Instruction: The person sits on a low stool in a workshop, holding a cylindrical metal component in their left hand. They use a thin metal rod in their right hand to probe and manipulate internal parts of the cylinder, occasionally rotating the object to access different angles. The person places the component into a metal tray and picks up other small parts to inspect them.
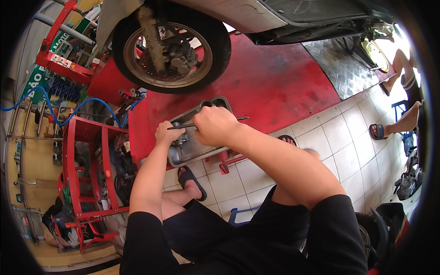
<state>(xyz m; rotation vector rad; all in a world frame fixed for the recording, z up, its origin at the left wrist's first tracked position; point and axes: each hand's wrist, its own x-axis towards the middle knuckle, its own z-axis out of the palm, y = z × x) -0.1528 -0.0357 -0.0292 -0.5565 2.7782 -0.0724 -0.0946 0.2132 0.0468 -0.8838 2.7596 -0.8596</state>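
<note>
We're clenching the dark rod [186, 125] in our right hand [215, 125], axis running nine-to-three, left hand [167, 133] curling at its nine-o'clock end, hold unclear.

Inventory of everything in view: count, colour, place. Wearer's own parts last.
spoked, rubber-tyred front wheel: 1, black and grey, top centre, on a motorbike
flat platform: 1, red, centre
rectangular metal tray: 1, grey, under the hands
small metal parts: several, grey, in the tray
thin straight rod: 1, dark, at the hands
wavy hose: 1, blue, left
open metal rack: 1, red, left
textured metal plate: 1, silver, upper right
square floor tiles: many, pale, centre to right
another person's legs: 2, bare, right edge
left hand: 1, bare, at the rod's left end
right hand: 1, bare, gripping the rod
</note>
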